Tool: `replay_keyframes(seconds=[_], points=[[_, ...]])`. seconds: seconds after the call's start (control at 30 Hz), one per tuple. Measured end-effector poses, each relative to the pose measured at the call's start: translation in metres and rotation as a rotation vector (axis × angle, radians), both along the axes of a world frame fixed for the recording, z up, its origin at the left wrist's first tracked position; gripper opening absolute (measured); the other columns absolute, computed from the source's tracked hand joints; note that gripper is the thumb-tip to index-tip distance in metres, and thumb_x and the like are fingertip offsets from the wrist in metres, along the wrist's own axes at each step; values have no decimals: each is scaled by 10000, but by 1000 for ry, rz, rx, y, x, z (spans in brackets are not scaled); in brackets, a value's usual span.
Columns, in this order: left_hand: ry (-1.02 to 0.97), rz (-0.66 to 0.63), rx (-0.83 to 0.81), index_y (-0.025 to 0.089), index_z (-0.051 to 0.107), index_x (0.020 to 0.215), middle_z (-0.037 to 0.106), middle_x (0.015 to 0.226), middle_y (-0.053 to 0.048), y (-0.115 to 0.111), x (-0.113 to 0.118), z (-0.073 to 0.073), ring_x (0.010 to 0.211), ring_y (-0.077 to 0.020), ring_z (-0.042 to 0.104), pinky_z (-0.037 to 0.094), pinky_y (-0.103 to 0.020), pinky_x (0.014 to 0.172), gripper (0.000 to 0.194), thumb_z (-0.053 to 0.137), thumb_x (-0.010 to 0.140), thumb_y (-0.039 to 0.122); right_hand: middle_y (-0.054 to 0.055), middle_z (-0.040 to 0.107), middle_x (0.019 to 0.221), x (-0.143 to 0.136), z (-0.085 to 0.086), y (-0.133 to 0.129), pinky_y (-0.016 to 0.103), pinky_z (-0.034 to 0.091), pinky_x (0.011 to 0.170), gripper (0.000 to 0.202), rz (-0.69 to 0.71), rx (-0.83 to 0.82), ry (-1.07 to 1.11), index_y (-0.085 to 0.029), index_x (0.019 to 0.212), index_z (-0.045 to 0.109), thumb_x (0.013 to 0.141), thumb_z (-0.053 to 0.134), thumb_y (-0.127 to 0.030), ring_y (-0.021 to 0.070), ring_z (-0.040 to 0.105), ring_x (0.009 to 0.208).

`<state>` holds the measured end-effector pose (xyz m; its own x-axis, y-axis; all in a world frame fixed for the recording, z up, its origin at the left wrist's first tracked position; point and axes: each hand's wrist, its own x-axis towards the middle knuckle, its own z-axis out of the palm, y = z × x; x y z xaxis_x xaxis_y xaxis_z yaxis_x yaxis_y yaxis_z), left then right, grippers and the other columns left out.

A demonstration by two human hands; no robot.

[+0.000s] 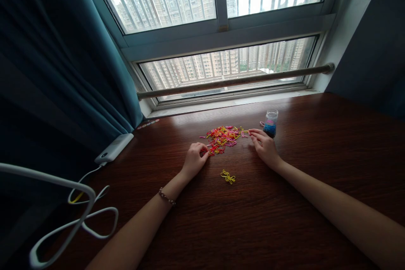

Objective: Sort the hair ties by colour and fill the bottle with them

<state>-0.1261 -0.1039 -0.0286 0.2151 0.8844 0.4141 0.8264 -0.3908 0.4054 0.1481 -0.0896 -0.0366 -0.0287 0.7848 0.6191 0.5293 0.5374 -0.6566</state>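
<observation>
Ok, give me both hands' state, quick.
Left hand: curled at the pile's edge; whether it grips anything can't be told.
Right hand: fingertips at a yellow band; grip can't be told.

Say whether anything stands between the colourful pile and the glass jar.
Yes: the right hand reaches into the gap between the pile and the jar, with loose pink loops lying by the pile's right edge.
</observation>
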Motion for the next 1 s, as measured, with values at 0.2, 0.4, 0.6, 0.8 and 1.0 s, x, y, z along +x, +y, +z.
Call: replay_keyframes(seconds=[0.2,0.4,0.6,0.8,1.0], points=[[-95,74,-32,183,567,768,590,818,-41,3,-4,-6,804,-181,555,442,-307,738,83,515,763,248,90,616,981,1,-6,3,356,433,873,289,1,-53,-58,-160,876,661,851,396,-273,209,567,924],[-141,108,-47,184,557,774,597,812,-38,4,-6,-8,763,-165,583,459,-287,705,93,508,771,263,87,615,1001,1,-3,1,353,432,870,297,14,-10,-31,-165,867,659,863,381,-272,208,560,947],[-184,158,-17,185,561,759,611,787,-29,5,-8,-9,726,-159,592,464,-283,688,98,531,753,278,64,658,927,-1,-1,-2,362,442,843,257,115,-55,-140,-197,858,685,838,440,-272,208,580,908],[-379,172,-66,187,556,833,640,774,-24,10,-13,-13,696,-152,622,480,-263,644,124,554,732,258,47,668,842,-4,-4,-4,351,444,805,247,180,-51,-304,-205,736,693,823,462,-224,207,574,873],[-470,134,-133,176,568,880,659,812,-50,13,-14,-16,743,-167,634,491,-274,658,157,536,752,260,56,642,814,-6,3,-12,302,461,734,281,197,-12,-181,-180,673,661,841,442,-236,176,592,764]])
